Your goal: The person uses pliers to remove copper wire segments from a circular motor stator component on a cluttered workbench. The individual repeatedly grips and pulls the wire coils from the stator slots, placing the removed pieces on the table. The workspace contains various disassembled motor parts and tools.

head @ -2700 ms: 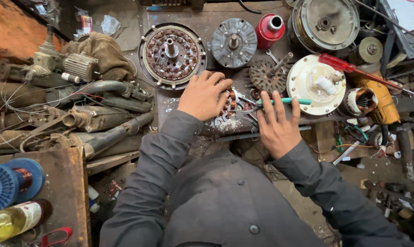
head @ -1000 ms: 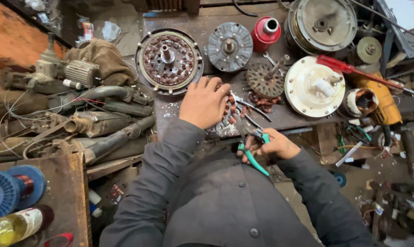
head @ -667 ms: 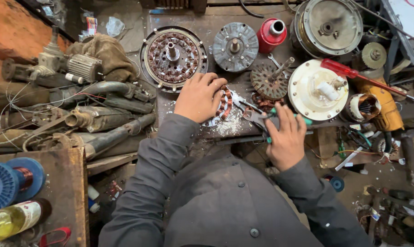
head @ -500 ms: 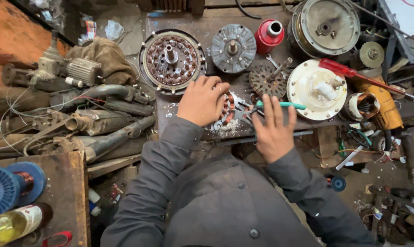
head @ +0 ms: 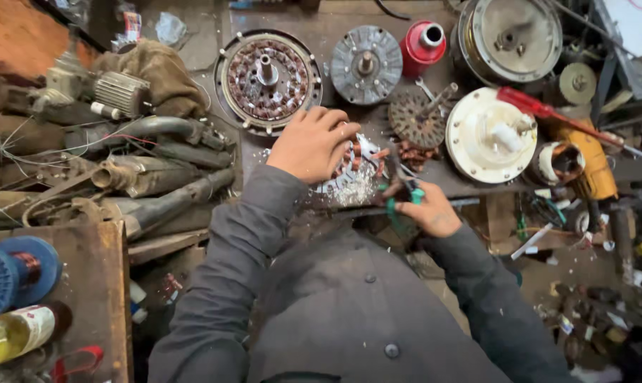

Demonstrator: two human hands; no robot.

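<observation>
Item: round motor stator wound with copper wire and pale insulation paper [head: 356, 174], centre of the frame, lying on the dark worn workbench [head: 321, 42]. Left hand [head: 314, 145] pressed flat over its left half, fingers curled on the windings, steadying it

Item: green-handled pliers [head: 399, 195], just right of centre. Right hand [head: 431, 213] closed round the handles, nose aimed up and left at the stator's right edge; whether the tip touches the copper cannot be told

Change: half a second ago the right hand lay open beside the stator with a green-handled tool stretched across the bench; now it sits lower, nearer the body, fisted on the pliers. Judged: the grip has been reset for another pull at the windings

Surroundings:
- large round stator with copper coils and central shaft [head: 268, 78], upper centre-left
- grey ribbed metal disc [head: 367, 64], upper centre
- red plastic spool [head: 424, 42], beside the disc
- white round motor cover [head: 491, 135], right of the pliers
- red-handled screwdriver [head: 541, 110], across that cover's upper right
- blue wire reel [head: 12, 273], lower left
- bottle of yellow liquid [head: 16, 333], bottom left
</observation>
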